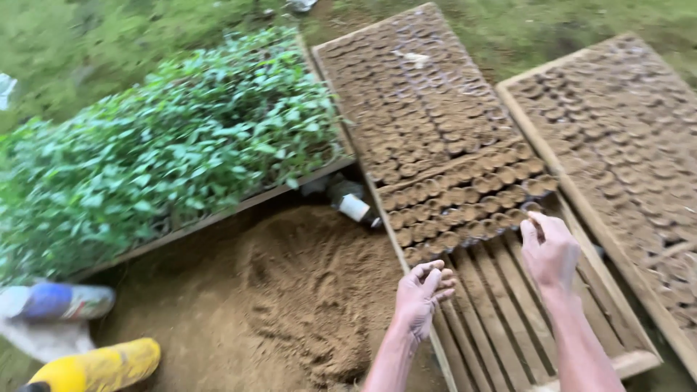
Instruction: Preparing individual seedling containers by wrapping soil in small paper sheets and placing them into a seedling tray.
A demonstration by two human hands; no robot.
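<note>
Soil pots point(465, 207) sit just beyond right hand point(549, 250) on slatted tray point(501, 319).

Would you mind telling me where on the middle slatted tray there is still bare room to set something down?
Bare slats lie at the near end of the middle tray, under the left hand and right hand. Beyond them, soil-filled pots crowd it. The right tray is packed; seedlings fill the left one.
</note>
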